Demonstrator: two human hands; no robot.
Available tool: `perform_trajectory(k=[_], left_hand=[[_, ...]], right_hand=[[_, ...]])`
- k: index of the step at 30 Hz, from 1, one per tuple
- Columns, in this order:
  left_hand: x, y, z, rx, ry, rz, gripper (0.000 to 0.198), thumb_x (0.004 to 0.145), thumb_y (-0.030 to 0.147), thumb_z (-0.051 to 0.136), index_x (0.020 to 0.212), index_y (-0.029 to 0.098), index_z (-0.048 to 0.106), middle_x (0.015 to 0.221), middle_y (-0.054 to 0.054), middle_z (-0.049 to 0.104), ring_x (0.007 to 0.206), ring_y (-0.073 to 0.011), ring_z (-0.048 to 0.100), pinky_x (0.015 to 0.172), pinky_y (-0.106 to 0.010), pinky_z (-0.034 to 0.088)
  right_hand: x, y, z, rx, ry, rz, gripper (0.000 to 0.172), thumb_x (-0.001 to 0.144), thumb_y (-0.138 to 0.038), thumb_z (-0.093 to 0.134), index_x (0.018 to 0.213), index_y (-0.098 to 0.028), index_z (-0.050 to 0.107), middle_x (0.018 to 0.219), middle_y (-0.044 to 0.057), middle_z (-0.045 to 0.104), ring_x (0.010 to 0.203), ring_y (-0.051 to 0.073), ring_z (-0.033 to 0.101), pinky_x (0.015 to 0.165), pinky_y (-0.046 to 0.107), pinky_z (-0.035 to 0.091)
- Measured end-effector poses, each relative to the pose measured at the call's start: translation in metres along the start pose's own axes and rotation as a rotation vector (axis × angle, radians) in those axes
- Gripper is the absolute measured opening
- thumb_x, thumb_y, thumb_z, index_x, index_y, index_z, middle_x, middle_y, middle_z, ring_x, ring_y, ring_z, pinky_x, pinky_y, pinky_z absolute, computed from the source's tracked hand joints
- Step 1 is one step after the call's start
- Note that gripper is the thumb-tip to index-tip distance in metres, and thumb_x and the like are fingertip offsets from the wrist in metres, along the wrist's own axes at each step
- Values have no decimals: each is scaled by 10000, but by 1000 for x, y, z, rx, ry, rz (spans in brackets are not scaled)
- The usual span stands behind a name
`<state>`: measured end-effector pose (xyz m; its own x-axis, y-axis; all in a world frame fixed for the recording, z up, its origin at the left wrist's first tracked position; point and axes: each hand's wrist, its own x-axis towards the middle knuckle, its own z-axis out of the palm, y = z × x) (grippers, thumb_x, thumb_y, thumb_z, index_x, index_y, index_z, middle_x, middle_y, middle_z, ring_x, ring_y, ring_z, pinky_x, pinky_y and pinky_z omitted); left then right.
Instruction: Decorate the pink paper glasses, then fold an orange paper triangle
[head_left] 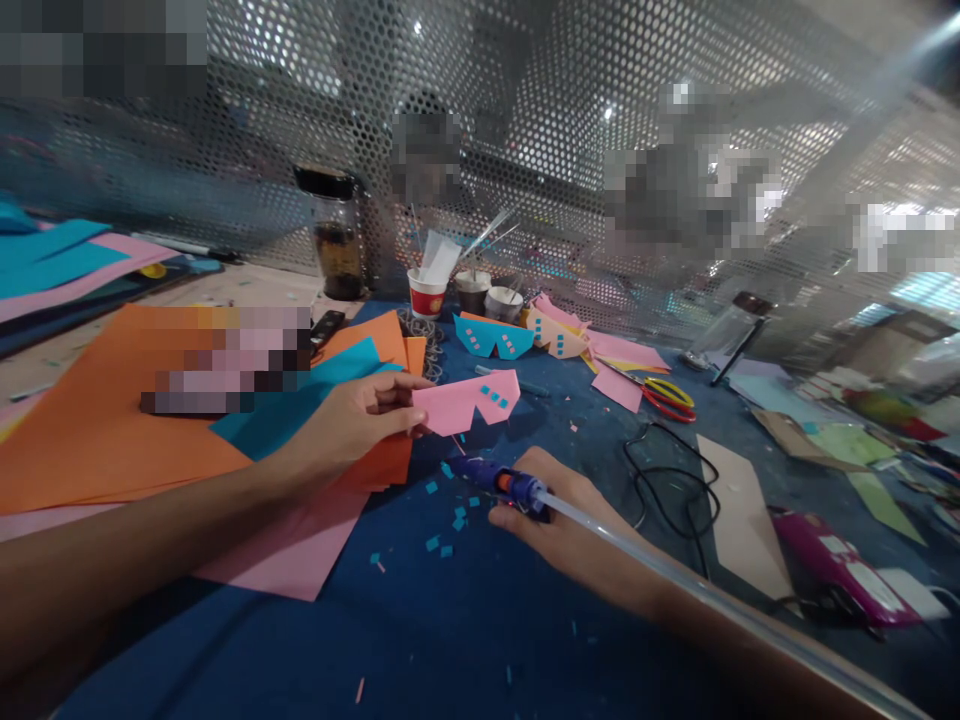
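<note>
Between the thumb and fingers of my left hand (382, 415) is a pink paper cutout (450, 405), pinched at its left end. Small blue squares sit on the right half of that cutout. My right hand (566, 500) is wrapped round a blue glue gun (487, 475), whose nozzle points left, just below the cutout and apart from it. A long clear glue stick (622, 545) runs out of the gun's back along my right forearm. Loose blue paper squares (459, 520) lie scattered on the dark blue table (420, 640) under the nozzle.
Orange sheets (112, 420) and a pink sheet (292, 560) lie at left. Behind stand a jar (337, 240), paper cups (427, 297), and blue (491, 338) and peach (555, 335) cutouts. Scissors (669, 400), a black cord (675, 480) and a magenta device (844, 570) are at right.
</note>
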<state>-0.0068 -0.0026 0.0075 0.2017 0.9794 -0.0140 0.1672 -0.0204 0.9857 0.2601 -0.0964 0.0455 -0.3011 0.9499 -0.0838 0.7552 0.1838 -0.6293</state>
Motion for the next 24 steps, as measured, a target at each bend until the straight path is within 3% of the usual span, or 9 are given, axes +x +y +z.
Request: perform_trajectory(k=[19, 24], left_hand=[[-3, 0, 0, 3, -3, 7, 453, 814, 375, 806, 1220, 189, 735, 872, -3, 806, 873, -218, 780, 960, -400, 609], [1, -2, -1, -4, -7, 5, 499, 728, 419, 864, 1173, 221, 758, 919, -26, 832, 857, -235, 791, 920, -403, 640]], right_hand=[[-5, 17, 8, 171, 83, -55, 225, 968, -321, 757, 866, -234, 577, 892, -18, 606, 745, 139, 531, 681, 293, 437], [-6, 14, 8, 265, 122, -86, 218, 959, -340, 764, 867, -230, 599, 904, -12, 604, 771, 142, 541, 703, 295, 450]])
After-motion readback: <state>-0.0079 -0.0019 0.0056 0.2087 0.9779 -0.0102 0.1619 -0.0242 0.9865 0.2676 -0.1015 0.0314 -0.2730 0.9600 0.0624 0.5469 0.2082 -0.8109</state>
